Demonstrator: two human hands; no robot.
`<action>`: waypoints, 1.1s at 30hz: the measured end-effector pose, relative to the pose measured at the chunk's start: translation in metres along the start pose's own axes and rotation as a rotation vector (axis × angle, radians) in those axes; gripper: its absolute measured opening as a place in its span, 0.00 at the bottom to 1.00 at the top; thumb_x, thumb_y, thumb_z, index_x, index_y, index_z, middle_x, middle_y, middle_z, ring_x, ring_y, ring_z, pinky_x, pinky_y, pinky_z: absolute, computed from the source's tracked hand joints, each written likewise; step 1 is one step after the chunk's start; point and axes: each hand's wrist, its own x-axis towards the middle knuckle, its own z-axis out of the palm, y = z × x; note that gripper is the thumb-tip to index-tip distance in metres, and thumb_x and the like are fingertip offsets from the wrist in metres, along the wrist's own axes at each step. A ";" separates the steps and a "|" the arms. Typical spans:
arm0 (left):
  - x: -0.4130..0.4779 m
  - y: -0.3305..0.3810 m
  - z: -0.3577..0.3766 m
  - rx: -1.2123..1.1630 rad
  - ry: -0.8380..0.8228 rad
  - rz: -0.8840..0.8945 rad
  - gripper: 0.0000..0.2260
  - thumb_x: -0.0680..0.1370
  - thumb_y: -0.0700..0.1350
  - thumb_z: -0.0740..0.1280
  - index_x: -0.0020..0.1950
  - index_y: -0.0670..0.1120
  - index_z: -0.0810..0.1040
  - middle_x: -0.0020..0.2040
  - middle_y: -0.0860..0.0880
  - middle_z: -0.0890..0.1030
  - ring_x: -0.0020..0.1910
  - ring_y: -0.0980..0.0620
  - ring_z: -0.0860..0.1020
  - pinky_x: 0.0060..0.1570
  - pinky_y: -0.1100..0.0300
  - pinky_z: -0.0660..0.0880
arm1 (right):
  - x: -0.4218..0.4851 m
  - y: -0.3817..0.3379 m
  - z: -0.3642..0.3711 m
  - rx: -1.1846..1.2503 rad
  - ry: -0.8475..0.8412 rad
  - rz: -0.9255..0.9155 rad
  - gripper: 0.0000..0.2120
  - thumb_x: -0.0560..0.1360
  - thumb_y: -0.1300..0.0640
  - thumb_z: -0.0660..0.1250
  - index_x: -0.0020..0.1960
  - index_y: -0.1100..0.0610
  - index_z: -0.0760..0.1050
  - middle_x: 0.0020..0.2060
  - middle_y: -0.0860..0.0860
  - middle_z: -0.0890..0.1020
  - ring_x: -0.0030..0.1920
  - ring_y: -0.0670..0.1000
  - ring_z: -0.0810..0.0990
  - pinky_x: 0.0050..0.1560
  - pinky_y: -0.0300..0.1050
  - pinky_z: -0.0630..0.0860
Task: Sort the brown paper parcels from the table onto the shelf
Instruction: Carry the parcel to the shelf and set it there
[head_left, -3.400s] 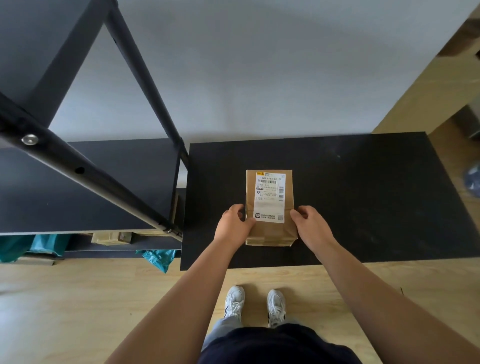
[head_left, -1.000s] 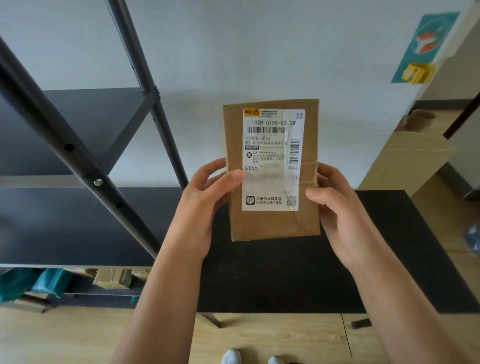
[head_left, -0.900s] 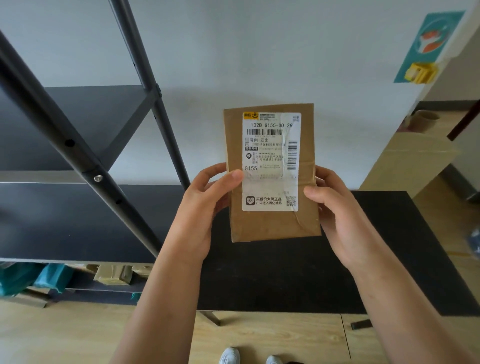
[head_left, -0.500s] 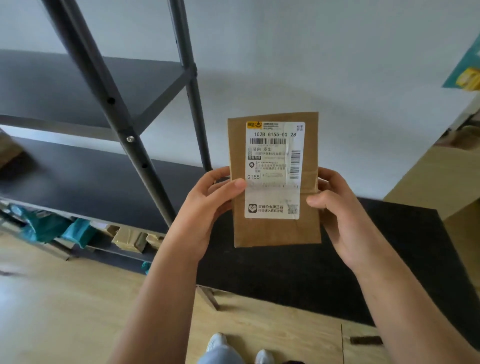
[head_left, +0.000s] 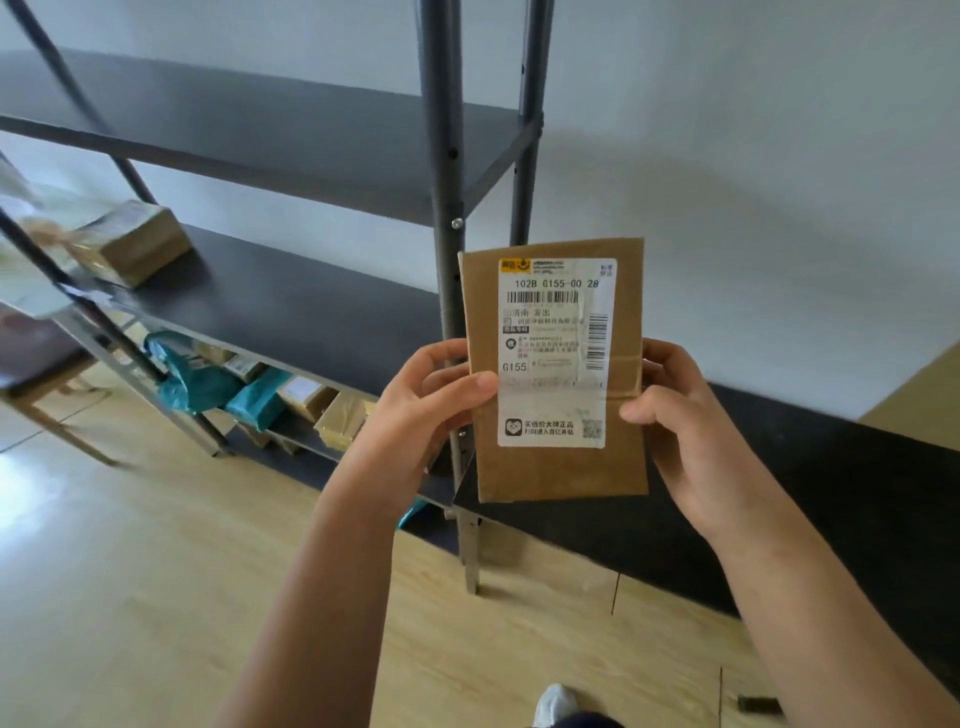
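A flat brown paper parcel (head_left: 556, 467) with a white shipping label is held upright in front of me. My left hand (head_left: 421, 410) grips its left edge, thumb on the label. My right hand (head_left: 685, 421) grips its right edge. Behind the parcel stands the grey front post of the black shelf (head_left: 291, 306), whose middle board runs off to the left. Another brown parcel (head_left: 137, 244) lies on that board at the far left. The black table (head_left: 831, 483) lies to the right, below my right hand.
The upper shelf board (head_left: 249, 130) spans the top left. On the lowest board sit teal bags (head_left: 208, 384) and several brown parcels (head_left: 332, 410). A slanted shelf brace (head_left: 104, 322) crosses at the left. Wooden floor lies below, white wall behind.
The parcel went from lying on the table to upright in both hands. Over the last second my view has swung left, bringing the shelf boards and the parcels on them into sight.
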 end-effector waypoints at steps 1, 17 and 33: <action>-0.010 0.000 -0.012 -0.008 0.019 -0.009 0.29 0.68 0.52 0.76 0.68 0.47 0.74 0.54 0.48 0.87 0.53 0.48 0.86 0.54 0.51 0.81 | -0.004 0.002 0.015 0.013 -0.005 0.010 0.24 0.65 0.59 0.67 0.61 0.51 0.74 0.55 0.51 0.85 0.59 0.52 0.83 0.66 0.59 0.74; -0.193 -0.018 -0.247 -0.009 0.363 -0.007 0.31 0.68 0.54 0.73 0.69 0.45 0.75 0.56 0.47 0.86 0.54 0.50 0.85 0.50 0.58 0.79 | -0.070 0.052 0.297 0.004 -0.219 0.161 0.13 0.77 0.58 0.64 0.61 0.49 0.76 0.53 0.50 0.86 0.54 0.52 0.85 0.49 0.46 0.80; -0.148 0.019 -0.457 -0.044 0.607 0.006 0.37 0.63 0.59 0.73 0.70 0.47 0.75 0.57 0.48 0.86 0.55 0.52 0.85 0.54 0.57 0.77 | 0.072 0.063 0.515 -0.092 -0.418 0.191 0.14 0.75 0.52 0.65 0.60 0.46 0.77 0.51 0.51 0.87 0.56 0.56 0.84 0.51 0.51 0.79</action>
